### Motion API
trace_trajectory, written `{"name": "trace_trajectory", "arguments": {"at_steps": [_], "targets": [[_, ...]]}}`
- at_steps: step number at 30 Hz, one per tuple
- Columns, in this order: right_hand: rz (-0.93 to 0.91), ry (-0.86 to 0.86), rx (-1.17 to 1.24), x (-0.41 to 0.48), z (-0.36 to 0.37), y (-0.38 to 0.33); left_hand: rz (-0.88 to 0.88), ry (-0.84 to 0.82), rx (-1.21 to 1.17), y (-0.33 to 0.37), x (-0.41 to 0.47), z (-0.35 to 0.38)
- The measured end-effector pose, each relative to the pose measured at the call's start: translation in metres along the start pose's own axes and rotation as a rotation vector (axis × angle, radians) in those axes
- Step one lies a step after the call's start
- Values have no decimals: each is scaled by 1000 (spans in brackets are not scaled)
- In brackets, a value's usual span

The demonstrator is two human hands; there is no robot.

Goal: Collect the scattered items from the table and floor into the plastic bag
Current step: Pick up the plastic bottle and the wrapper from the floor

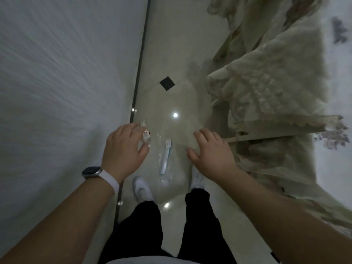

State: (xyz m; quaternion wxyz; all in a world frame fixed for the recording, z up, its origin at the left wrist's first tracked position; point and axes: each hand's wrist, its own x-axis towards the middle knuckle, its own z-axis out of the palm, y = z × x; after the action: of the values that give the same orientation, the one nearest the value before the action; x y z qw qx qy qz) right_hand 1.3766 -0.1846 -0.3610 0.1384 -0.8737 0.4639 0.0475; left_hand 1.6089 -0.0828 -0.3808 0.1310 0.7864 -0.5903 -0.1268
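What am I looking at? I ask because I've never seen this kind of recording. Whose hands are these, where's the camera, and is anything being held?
There is no machine here. A person wears one wide-angle camera on the head, so you look down along both of their arms at the floor.

The left hand, with a watch on its wrist, and the right hand both reach down. Between the white shoes lies a toothbrush in clear wrapping. A small white item sits by the left fingers, but the picture is too blurred to tell whether it is held. The right hand looks relaxed and holds nothing visible. A wall is on the left and a ruffled cloth on the right.
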Motion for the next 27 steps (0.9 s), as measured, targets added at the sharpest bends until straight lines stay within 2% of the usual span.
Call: {"name": "trace_trajectory", "arguments": {"at_steps": [6,11,15,20,27], "targets": [[87,-158,168,69,157,37,-203,-63,-89,-67,46,148],[230,-241,264,109,300,65,-346,-131,-158,-123,67,291],[367,-305,311,135,403,81,-568,-185,-268,-157,82,394],[511,-344,395,155,529,100,-742,-160,-368,-194,110,498],[565,-369,379,182,645,105,-713,-161,-284,-251,141,599]]}}
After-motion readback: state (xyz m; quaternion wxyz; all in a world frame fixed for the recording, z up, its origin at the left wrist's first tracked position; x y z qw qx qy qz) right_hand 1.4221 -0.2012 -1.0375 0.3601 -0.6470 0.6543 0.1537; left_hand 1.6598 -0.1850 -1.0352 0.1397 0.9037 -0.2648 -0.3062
